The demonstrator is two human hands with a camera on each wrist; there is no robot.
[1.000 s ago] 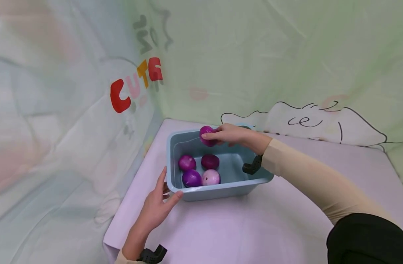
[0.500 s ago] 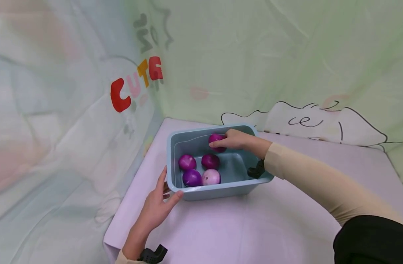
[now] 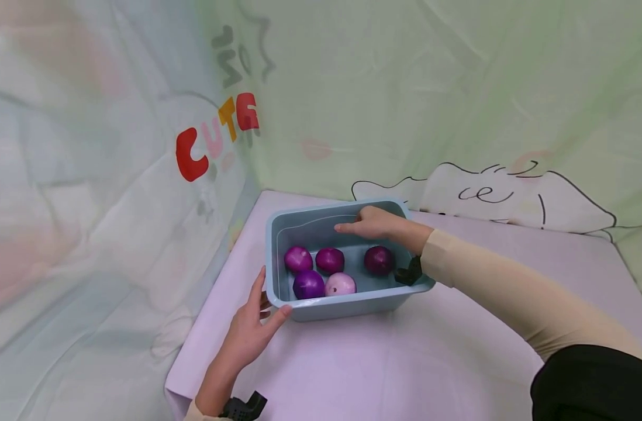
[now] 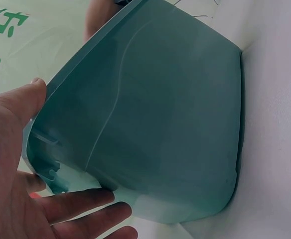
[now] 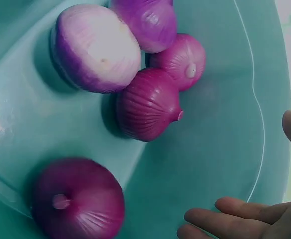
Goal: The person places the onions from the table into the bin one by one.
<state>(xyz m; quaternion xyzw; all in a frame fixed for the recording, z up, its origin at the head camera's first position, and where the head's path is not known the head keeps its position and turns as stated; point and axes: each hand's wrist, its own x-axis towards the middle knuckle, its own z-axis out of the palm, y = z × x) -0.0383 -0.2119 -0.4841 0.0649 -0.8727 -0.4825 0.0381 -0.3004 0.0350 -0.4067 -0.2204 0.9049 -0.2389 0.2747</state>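
Note:
Several red onions lie on the floor of a pale blue plastic bin (image 3: 347,305). A dark onion (image 3: 379,260) sits apart at the right. Grouped at the left are a pale onion (image 3: 340,285), a violet onion (image 3: 308,285) and two magenta ones. My right hand (image 3: 370,223) reaches over the bin's far side with fingers extended and holds nothing; in the right wrist view its fingers (image 5: 230,224) are beside the dark onion (image 5: 78,199), apart from it. My left hand (image 3: 249,327) touches the bin's near left corner, thumb at the rim (image 4: 61,82), fingers stretched along the outer wall.
The bin stands on a table with a pale lilac cloth (image 3: 405,362). Printed fabric hangs close behind it, with a green back sheet (image 3: 405,88) and a pale left sheet (image 3: 89,234). The table's left edge runs beside my left hand.
My right hand has lowered the dark onion into the bin, moving right and down, and let it go. The grouped onions have shifted slightly. My left hand has stayed at the corner.

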